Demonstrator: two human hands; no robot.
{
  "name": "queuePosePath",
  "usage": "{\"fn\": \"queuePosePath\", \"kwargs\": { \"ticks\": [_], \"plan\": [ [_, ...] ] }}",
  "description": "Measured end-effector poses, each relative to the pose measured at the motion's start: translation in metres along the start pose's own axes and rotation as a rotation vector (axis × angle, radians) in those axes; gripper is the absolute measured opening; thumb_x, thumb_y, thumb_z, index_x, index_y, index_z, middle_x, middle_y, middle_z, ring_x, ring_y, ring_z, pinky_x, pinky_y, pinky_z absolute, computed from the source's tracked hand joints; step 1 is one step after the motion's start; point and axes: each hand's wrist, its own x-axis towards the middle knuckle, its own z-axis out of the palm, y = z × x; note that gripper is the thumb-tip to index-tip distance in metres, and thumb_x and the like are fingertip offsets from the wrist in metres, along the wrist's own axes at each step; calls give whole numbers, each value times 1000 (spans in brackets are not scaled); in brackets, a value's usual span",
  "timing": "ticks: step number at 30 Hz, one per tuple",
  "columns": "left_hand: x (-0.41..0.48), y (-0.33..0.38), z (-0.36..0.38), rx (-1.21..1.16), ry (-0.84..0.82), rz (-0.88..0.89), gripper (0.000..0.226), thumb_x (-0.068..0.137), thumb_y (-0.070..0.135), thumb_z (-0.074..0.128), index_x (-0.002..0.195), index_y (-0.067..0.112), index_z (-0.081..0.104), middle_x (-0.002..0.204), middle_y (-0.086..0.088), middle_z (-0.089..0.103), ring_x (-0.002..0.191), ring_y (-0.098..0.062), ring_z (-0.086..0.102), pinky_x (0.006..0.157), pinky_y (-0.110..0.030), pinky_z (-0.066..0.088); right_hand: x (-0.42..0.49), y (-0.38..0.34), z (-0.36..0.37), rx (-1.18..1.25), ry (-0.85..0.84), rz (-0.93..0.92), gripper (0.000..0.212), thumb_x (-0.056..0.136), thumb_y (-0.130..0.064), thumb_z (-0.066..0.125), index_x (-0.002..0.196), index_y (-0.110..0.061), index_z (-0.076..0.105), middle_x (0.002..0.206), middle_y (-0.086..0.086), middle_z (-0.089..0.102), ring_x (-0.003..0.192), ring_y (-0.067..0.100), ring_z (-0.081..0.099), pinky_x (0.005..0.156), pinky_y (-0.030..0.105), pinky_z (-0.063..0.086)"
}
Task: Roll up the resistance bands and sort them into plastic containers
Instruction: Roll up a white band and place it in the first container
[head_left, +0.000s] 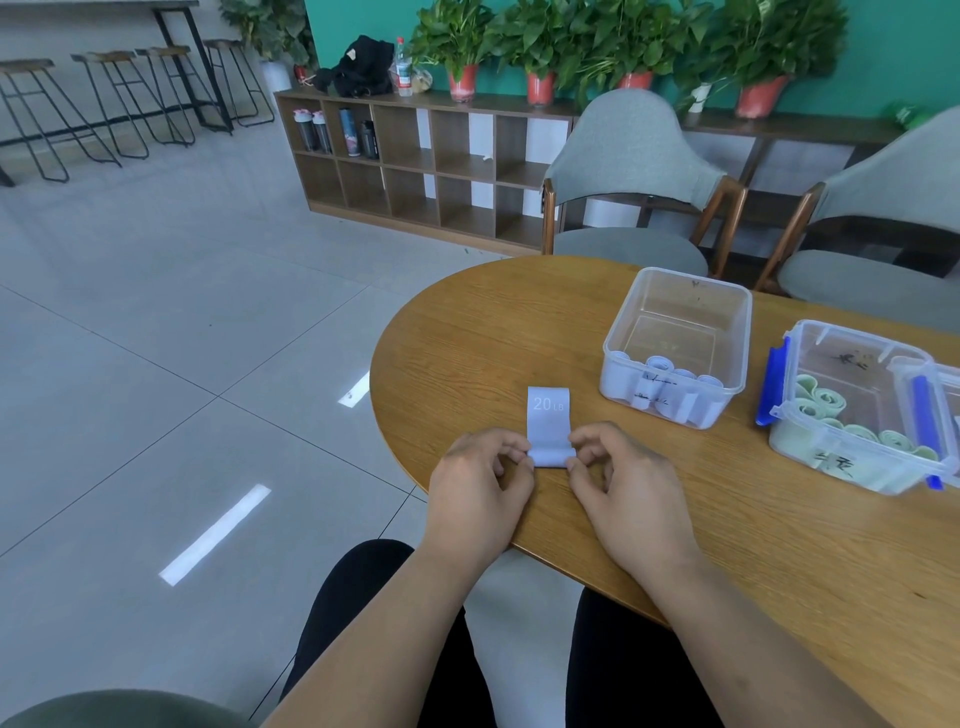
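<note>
Left hand (480, 480) and right hand (618, 480) curl their fingers (519, 451), pinching the lavender band's (548, 426) rolled near end from either side.

A pale blue band (548, 415) marked 20 LB lies on the wooden worktop (493, 332), its near end rolled up. The left grip (478, 483) pinches the roll's left end, the right grip (628, 488) its right end. Beyond and right of the band stands an open box (623, 322) holding blue rolls (675, 387); farther right of the band, a second box (789, 441) holds green rolls (826, 402)
</note>
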Motion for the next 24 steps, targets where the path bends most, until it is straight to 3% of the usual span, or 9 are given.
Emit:
{"fn": "queuePosePath", "kwargs": {
  "ticks": [5, 15, 19, 24],
  "plan": [
    [0, -1, 1, 29, 16, 26, 15, 92, 27, 75, 106, 32, 74, 92, 23, 67, 87, -7, 59, 73, -12, 44, 0, 1, 2, -35, 29, -23, 16, 93, -25, 74, 106, -34, 71, 91, -21, 65, 66, 0, 55, 68, 28, 51],
    [1, -2, 4, 13, -3, -3, 27, 91, 22, 75, 115, 35, 72, 95, 24, 69, 90, -8, 60, 75, -9, 42, 0, 4, 4, -65, 28, -41, 26, 93, -22, 75, 118, -30, 74, 95, -19, 64, 67, -8, 48, 69, 31, 54],
    [1, 0, 2, -11, -6, 0, 27, 91, 24, 76, 114, 37, 69, 93, 25, 70, 88, -10, 60, 75, -10, 43, 0, 1, 1, -21, 20, -25, 31, 92, -23, 73, 122, -33, 69, 92, -20, 63, 67, -3, 52, 68, 29, 53],
    [0, 0, 3, -5, 6, 11, 19, 90, 25, 75, 105, 36, 71, 90, 24, 70, 85, -10, 59, 72, -15, 46, -1, 0, 1, -11, 25, -13, 20, 91, -24, 73, 108, -34, 67, 87, -20, 63, 67, 0, 55, 65, 31, 53]
  ]
}}
